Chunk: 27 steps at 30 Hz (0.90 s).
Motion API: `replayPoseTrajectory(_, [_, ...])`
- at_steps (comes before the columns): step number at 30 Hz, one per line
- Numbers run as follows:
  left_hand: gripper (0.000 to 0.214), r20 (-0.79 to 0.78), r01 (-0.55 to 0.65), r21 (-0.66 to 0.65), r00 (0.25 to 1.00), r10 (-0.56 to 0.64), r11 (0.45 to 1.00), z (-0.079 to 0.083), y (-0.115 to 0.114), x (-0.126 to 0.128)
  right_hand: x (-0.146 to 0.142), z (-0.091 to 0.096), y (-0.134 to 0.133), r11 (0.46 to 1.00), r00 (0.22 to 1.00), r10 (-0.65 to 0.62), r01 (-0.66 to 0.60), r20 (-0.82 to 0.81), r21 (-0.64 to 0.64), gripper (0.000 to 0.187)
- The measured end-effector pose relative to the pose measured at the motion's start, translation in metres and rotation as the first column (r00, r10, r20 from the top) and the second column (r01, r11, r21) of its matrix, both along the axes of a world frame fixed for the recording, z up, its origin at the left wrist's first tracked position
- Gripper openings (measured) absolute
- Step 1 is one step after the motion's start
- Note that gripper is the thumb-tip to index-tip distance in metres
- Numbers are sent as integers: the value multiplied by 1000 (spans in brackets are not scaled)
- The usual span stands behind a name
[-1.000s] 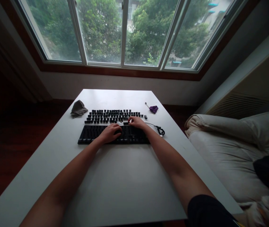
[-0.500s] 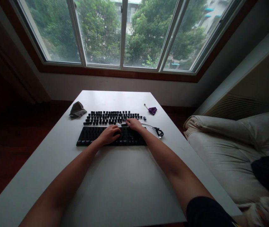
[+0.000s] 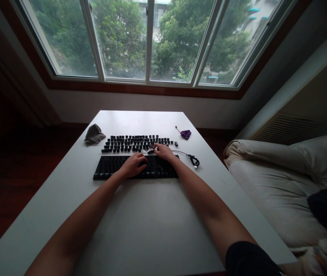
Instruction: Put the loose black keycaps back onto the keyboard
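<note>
A black keyboard [image 3: 108, 168] lies across the middle of a white table [image 3: 151, 230]. My left hand [image 3: 133, 165] rests on top of it, fingers bent and pressed against it. Just behind the keyboard, several loose black keycaps [image 3: 128, 142] are laid out in rows. My right hand [image 3: 163, 151] is at the keyboard's far edge, at the right end of those rows. Its fingertips are pinched on a small dark thing that is too small to name. A thin wire loop [image 3: 145, 151] lies beside those fingertips.
A black cable with a plug [image 3: 193, 160] trails to the right of my right hand. A small black piece [image 3: 176, 143], a purple cloth with a stick [image 3: 185, 133] and a crumpled grey cloth [image 3: 94, 134] lie at the back. A white cushioned seat [image 3: 281, 184] stands on the right, with windows beyond.
The view has shifted slightly. My right hand has crept a little to the left along the keycap rows. My left hand stays on the keyboard.
</note>
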<state>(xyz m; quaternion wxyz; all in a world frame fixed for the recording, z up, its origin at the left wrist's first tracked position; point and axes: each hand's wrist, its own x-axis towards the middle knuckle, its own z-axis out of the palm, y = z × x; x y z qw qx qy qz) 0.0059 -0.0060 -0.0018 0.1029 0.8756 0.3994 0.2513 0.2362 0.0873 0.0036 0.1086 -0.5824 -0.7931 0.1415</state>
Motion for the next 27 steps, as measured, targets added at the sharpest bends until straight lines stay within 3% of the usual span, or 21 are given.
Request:
replayPoseTrajectory(10, [12, -4, -41, 10, 999, 41, 999, 4, -4, 7, -1, 0, -2, 1000, 1000, 27, -27, 3, 8, 27])
replayPoseTrajectory(19, [14, -38, -61, 66, 997, 64, 996, 0, -6, 8, -8, 1, -11, 996, 997, -79, 79, 11, 52, 30])
replayPoseTrajectory(23, [14, -54, -40, 70, 998, 44, 997, 2, -7, 10, -5, 7, -16, 986, 991, -106, 116, -84, 117, 31])
replayPoseTrajectory(27, [14, -60, -7, 65, 998, 11, 998, 3, -3, 8, 3, 17, -31, 977, 957, 2, 60, -290, 205, 32])
